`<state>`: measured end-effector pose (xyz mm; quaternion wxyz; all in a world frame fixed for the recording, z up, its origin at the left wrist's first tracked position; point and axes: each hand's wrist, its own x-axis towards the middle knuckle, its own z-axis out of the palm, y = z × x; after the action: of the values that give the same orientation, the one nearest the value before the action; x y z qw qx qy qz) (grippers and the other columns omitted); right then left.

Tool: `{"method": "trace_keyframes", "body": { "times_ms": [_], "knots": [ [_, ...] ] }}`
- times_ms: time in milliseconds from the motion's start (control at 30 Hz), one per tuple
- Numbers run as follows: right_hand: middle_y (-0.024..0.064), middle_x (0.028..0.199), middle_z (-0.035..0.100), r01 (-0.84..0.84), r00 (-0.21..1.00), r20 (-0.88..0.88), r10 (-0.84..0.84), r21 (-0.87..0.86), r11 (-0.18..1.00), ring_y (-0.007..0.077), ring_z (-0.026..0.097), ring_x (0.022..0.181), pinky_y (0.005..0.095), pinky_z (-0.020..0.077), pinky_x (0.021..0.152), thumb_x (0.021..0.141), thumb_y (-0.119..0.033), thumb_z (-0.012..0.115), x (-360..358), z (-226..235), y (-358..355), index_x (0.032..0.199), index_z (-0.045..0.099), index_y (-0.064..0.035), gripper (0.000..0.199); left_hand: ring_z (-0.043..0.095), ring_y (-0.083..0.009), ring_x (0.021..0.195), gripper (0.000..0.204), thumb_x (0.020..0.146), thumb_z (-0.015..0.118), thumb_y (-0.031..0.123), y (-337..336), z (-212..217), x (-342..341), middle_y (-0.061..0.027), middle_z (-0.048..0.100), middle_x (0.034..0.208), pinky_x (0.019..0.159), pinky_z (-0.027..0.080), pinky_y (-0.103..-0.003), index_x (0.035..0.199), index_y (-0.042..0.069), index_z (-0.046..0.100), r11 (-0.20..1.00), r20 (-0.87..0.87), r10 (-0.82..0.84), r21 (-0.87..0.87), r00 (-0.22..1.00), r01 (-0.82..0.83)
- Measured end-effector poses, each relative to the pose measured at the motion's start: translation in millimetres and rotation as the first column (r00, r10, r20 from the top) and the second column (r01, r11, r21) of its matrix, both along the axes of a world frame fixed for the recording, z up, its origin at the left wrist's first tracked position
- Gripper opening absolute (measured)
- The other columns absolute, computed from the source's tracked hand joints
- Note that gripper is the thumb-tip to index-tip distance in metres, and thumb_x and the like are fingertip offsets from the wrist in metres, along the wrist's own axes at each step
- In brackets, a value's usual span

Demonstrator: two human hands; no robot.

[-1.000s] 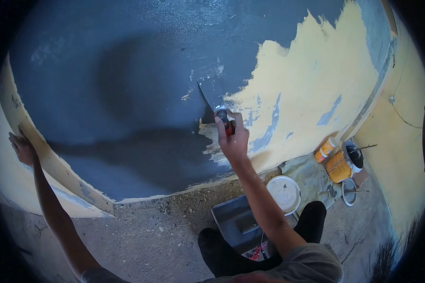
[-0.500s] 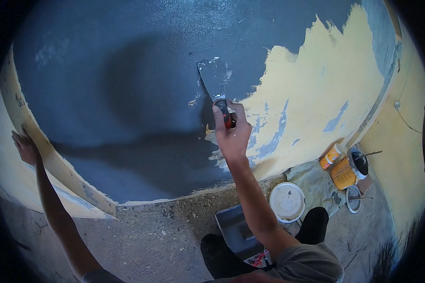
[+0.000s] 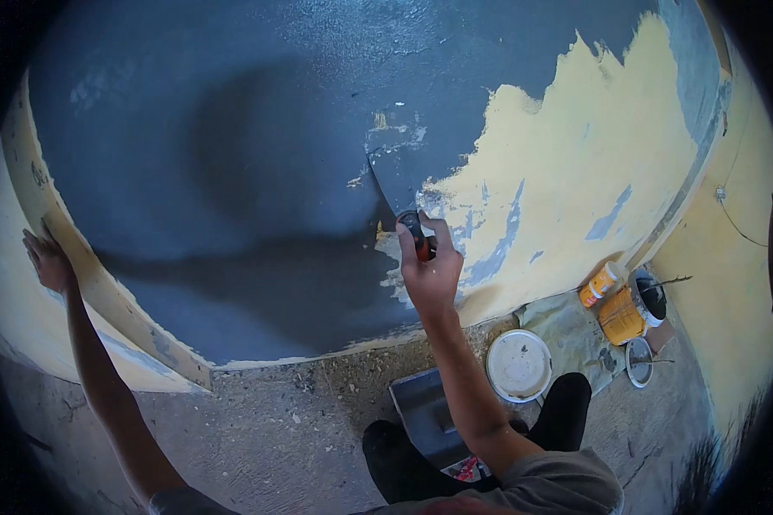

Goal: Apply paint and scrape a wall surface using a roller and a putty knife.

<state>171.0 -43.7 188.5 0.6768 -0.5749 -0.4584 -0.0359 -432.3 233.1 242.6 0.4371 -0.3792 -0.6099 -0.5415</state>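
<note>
My right hand [image 3: 431, 268] is closed round the red-and-black handle of a putty knife [image 3: 395, 178]. The knife's wide blade points up and lies against the wall, on the dark blue-grey coat [image 3: 232, 197] close to its ragged border with bare yellow wall [image 3: 593, 163]. Just above the blade, a rough patch [image 3: 391, 129] shows pale and yellowish bits through the dark coat. My left hand [image 3: 50, 262] rests with fingers apart on the beige strip [image 3: 69, 236] along the wall's left edge, holding nothing.
A dark toolbox-like case [image 3: 429, 412] sits on the rough concrete floor [image 3: 266, 429] by my legs. To its right are a round white lid [image 3: 520, 366], a greenish sheet [image 3: 575, 330], a small yellow-and-white tub [image 3: 599, 285], a yellow bucket [image 3: 623, 318] with a stick, and another lid [image 3: 639, 365].
My right hand and the putty knife have come down the wall and slightly right. A rough patch above the blade, earlier under it, now shows. My left hand stays in place.
</note>
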Motion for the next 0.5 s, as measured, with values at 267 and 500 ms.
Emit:
{"method": "trace_keyframes", "body": {
  "times_ms": [267, 500],
  "knots": [
    [0.0081, 0.062, 0.062, 0.009, 0.998, 0.067, -0.007, -0.036, 0.999, 0.0056, 0.049, 0.051, 0.0201, 0.0388, 0.049, 0.085, -0.015, 0.071, 28, -19, -13, 0.104, 0.059, 0.0000, 0.026, 0.041, -0.0315, 0.132, 0.063, 0.097, 0.031, 0.056, -1, 0, 0, -0.0148, 0.040, 0.145, 0.103, 0.040, -0.046, 0.144, 0.014, 0.035, 0.999, -0.051, -0.042, 0.026, 0.998, 0.043],
    [0.0088, 0.061, 0.060, -0.107, 0.984, 0.105, 0.145, -0.305, 0.946, 0.0137, 0.060, 0.053, 0.0284, 0.0447, 0.051, 0.086, -0.020, 0.070, 82, -13, -49, 0.100, 0.064, -0.0030, 0.022, 0.043, -0.0317, 0.130, 0.066, 0.095, 0.031, 0.060, 8, -3, -10, -0.0144, 0.042, 0.143, 0.101, 0.042, -0.046, 0.143, 0.014, 0.036, 0.999, -0.042, 0.003, 0.032, 0.999, -0.002]
  ]
}}
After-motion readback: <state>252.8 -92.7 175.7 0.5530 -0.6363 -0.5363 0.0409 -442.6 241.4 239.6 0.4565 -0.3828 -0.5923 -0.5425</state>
